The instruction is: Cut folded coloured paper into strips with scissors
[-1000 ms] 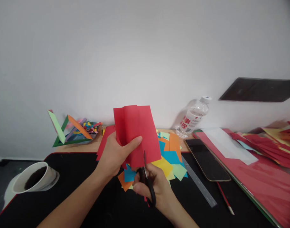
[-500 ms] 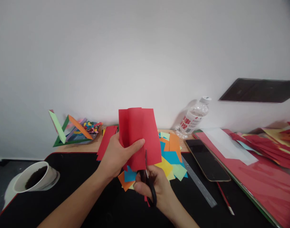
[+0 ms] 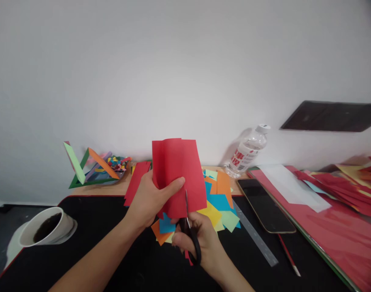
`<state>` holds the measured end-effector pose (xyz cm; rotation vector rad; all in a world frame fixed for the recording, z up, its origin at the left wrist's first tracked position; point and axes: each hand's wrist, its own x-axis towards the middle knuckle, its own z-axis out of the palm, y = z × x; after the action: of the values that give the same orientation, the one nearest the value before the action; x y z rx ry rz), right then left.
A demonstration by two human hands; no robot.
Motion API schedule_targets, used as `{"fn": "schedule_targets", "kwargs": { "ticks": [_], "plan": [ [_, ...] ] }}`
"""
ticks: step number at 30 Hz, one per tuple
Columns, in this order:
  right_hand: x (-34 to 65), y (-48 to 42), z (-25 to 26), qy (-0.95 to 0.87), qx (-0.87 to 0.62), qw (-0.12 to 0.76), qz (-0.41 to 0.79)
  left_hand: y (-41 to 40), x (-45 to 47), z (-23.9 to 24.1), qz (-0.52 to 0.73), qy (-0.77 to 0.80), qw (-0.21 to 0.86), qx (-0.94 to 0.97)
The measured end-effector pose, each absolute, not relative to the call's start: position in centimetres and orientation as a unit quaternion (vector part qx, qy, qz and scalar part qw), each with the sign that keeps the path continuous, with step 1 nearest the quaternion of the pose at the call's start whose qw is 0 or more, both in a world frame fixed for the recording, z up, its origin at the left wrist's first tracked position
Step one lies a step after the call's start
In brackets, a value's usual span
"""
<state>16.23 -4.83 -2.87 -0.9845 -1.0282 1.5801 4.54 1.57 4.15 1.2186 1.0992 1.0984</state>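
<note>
My left hand (image 3: 150,198) grips a folded sheet of red paper (image 3: 190,170) from its left side, thumb lying across the front. The paper stands upright in front of me, with a fold line down it. My right hand (image 3: 200,235) is wrapped round the black handles of a pair of scissors (image 3: 196,245). Their blades point upward and sit at the paper's lower edge, just right of my left thumb. Below and behind the paper lie several coloured paper pieces, among them a yellow piece (image 3: 212,214) and a blue one (image 3: 218,202).
At left stands a white cup (image 3: 65,229) with dark liquid. Folded paper strips (image 3: 74,162) lean at the back left. On the right are a water bottle (image 3: 244,156), a phone (image 3: 266,207), a ruler (image 3: 256,237), a red pencil (image 3: 288,251) and red sheets (image 3: 340,247).
Almost nothing differs. The scissors have shifted very slightly at the paper's lower edge, and the view has moved a touch; both hands keep their holds.
</note>
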Motion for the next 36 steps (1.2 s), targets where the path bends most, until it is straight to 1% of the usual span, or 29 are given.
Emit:
{"fn": "schedule_targets", "kwargs": {
  "ticks": [7,18,30,36],
  "plan": [
    [16.12,-4.77,-2.89,-0.410,-0.392,0.496,0.658,1.54,4.43,4.15,0.463,0.463,0.550,0.518],
    [16.08,-4.80,-2.98,-0.397,-0.400,0.487,0.668,1.55,4.47,4.37,0.459,0.463,0.560,0.511],
    [16.26,-4.75,-3.64,-0.412,-0.415,0.488,0.648,1.73,4.57,4.00,0.490,0.448,0.579,0.474],
    [16.27,-4.62,-3.14,-0.431,-0.403,0.491,0.641,1.74,4.54,3.87,0.492,0.444,0.579,0.475]
  ]
}}
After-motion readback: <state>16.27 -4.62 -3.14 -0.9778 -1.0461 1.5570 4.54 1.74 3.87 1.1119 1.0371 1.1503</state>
